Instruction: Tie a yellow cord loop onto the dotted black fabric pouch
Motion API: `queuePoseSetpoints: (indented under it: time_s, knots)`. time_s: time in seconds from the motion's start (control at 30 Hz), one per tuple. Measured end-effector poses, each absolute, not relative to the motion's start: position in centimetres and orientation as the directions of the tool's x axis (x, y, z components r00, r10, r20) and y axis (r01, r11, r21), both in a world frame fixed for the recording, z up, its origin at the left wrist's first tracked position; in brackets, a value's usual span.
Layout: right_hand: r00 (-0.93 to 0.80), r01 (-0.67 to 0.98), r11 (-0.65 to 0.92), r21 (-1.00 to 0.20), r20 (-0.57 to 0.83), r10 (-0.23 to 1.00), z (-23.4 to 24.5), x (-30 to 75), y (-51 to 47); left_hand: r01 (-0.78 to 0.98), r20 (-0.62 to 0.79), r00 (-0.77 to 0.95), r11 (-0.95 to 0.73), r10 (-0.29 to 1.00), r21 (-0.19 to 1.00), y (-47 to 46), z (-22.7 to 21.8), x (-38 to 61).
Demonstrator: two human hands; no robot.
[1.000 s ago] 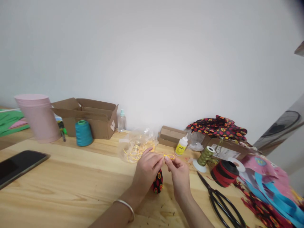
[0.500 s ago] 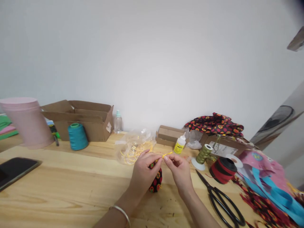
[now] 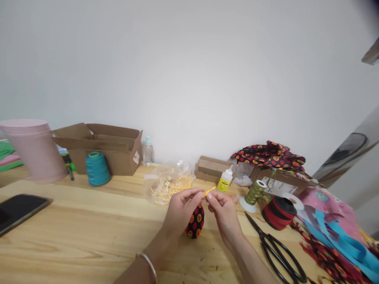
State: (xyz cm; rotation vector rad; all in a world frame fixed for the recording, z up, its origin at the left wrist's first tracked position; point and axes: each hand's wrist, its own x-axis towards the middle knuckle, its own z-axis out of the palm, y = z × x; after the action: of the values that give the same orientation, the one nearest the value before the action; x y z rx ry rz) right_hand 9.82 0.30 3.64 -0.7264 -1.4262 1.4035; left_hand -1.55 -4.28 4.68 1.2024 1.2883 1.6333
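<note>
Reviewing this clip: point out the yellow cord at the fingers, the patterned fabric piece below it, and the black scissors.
Yellow cord [image 3: 210, 190]: head view, on its exposed stretch.
Patterned fabric piece [image 3: 196, 223]: head view, middle of its visible face.
Black scissors [image 3: 262, 235]: head view, near the pivot.

One pale grey wall [image 3: 189, 79], which I saw remotely, brightest towards its middle, one light wooden tabletop [image 3: 89, 236], whose grain ran sideways
</note>
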Motion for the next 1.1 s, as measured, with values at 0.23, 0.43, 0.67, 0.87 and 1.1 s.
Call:
queuePoseSetpoints:
  time_s: [0.23,0.43,0.67,0.87,1.1]
  knots:
    - [-0.487,-0.023,0.246,-0.969,0.226,0.844,4.7,10.8,0.6,0.054,0.187,-0.116,-0.182,0.976,0.982,-3.7,4.6,-2.8]
    - [-0.535,0.179,0.497,-0.849,0.340,0.773,4.9,11.5,1.2,0.230,0.294,-0.046,-0.276,0.955,0.933,-4.0,4.9,-2.7]
    - [-0.410,0.279,0.647,-0.709,0.522,0.748,5.2,11.0,0.3,0.245,0.349,-0.201,-0.298,0.915,0.923,-4.7,5.3,-1.7]
    - [-0.377,0.257,0.703,-0.664,0.601,0.705,5.4,10.9,-0.3,-0.056,0.179,-0.253,-0.199,0.951,0.978,-4.6,5.2,-1.5]
    - [-0.402,0.239,0.779,-0.579,0.671,0.622,6.0,11.3,-0.4,-0.483,0.069,-0.020,-0.070,0.997,0.873,-4.6,4.8,-1.5]
